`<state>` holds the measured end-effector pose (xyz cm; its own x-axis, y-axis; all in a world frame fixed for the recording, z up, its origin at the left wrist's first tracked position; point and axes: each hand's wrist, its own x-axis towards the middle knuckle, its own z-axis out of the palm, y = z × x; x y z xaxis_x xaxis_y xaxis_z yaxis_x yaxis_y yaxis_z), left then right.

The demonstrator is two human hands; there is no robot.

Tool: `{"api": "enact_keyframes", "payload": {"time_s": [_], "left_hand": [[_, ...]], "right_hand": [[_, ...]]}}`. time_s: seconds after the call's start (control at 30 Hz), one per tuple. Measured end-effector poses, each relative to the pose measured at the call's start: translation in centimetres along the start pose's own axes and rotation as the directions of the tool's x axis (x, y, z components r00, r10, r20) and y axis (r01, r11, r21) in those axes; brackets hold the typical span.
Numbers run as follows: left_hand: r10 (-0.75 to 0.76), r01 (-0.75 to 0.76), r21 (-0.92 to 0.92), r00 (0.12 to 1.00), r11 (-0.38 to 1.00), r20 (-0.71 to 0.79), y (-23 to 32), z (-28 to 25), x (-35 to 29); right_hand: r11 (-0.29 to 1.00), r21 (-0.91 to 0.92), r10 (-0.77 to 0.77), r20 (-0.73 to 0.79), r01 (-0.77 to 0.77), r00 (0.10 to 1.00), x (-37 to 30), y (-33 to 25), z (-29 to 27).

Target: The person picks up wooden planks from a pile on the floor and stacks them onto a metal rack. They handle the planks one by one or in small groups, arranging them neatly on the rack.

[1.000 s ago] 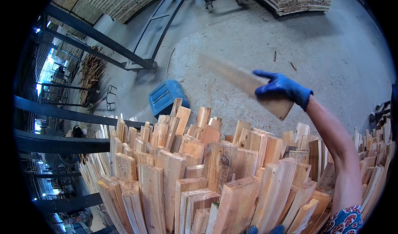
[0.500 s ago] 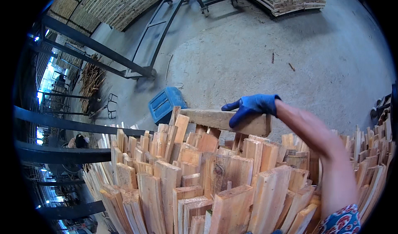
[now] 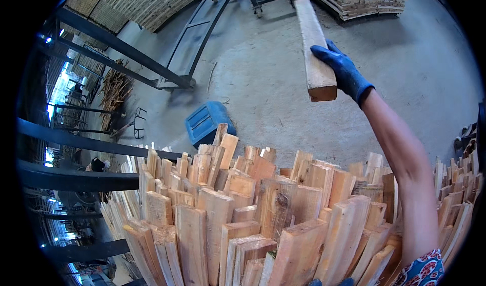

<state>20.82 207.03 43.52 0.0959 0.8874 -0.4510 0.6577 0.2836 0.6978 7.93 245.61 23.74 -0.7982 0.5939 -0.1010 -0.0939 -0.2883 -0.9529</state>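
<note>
A thick wooden block is raised over the floor beyond the stacked wood, tilted with its cut end toward me. My right hand, in a blue glove, is closed around its right side. Below it, many upright boards are packed close together, their top ends at uneven heights. Only blue glove tips of my left hand show at the bottom edge, beside the nearest boards. Whatever those fingers do is hidden.
A blue plastic container stands on the concrete floor behind the boards. Dark metal frames run along the left, and a wheeled frame stands farther off. A flat pile of planks lies at the back right. More upright boards stand at the right.
My right hand has lifted the wooden block off the tops of the boards and carried it up and away. The block has turned from lying crosswise to pointing away from me.
</note>
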Motion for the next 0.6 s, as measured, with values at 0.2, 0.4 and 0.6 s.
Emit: {"api": "enact_keyframes", "payload": {"time_s": [0.2, 0.4, 0.6], "left_hand": [[-0.019, 0.019, 0.006, 1.000, 1.000, 0.020, -0.2, -0.3, 0.3], [-0.011, 0.010, 0.007, 1.000, 1.000, 0.012, -0.2, -0.1, 0.2], [-0.011, 0.011, 0.018, 1.000, 1.000, -0.005, 0.0, 0.0, 0.0]], "right_hand": [[0.702, -0.709, 0.441, 0.512, 0.073, 0.737, -3.5, 4.3, 7.2], [0.729, -0.663, 0.547, 0.417, -0.168, 0.725, -6.1, 4.2, 5.7], [0.908, -0.374, 0.279, 0.205, -0.188, 0.938, -3.7, 1.7, -2.2]]}}
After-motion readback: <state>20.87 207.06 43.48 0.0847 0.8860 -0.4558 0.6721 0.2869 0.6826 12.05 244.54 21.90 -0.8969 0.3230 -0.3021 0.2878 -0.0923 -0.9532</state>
